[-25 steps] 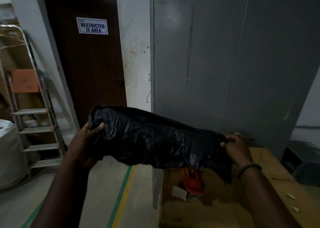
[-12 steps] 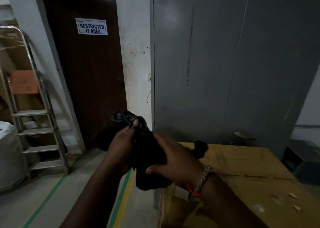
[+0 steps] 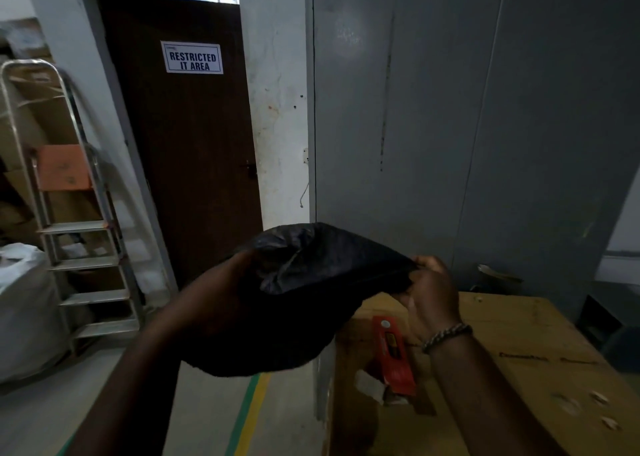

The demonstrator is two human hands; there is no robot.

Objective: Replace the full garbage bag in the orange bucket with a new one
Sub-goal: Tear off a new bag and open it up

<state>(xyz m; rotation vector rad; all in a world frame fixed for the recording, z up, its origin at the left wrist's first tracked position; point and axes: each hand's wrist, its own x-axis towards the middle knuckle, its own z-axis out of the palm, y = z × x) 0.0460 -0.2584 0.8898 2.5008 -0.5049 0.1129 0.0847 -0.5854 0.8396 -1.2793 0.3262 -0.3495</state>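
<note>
A black garbage bag point(image 3: 311, 275), crumpled and partly spread, hangs in the air between my two hands at chest height. My left hand point(image 3: 225, 293) grips its left side, with the bag draped over and below the fingers. My right hand point(image 3: 429, 289) pinches the bag's right edge; a beaded bracelet sits on that wrist. The orange bucket is not in view.
A cardboard box point(image 3: 519, 369) stands at the lower right with an orange packet point(image 3: 394, 358) in it. Behind it is a grey metal cabinet point(image 3: 467, 126). A brown door point(image 3: 194, 150) marked "RESTRICTED IT AREA" is ahead; a stepladder point(image 3: 79, 234) and a white sack point(image 3: 24, 303) stand left.
The bag was stretched wide, then bunched as my hands came together. Now my hands have moved apart again and the bag is spread between them.
</note>
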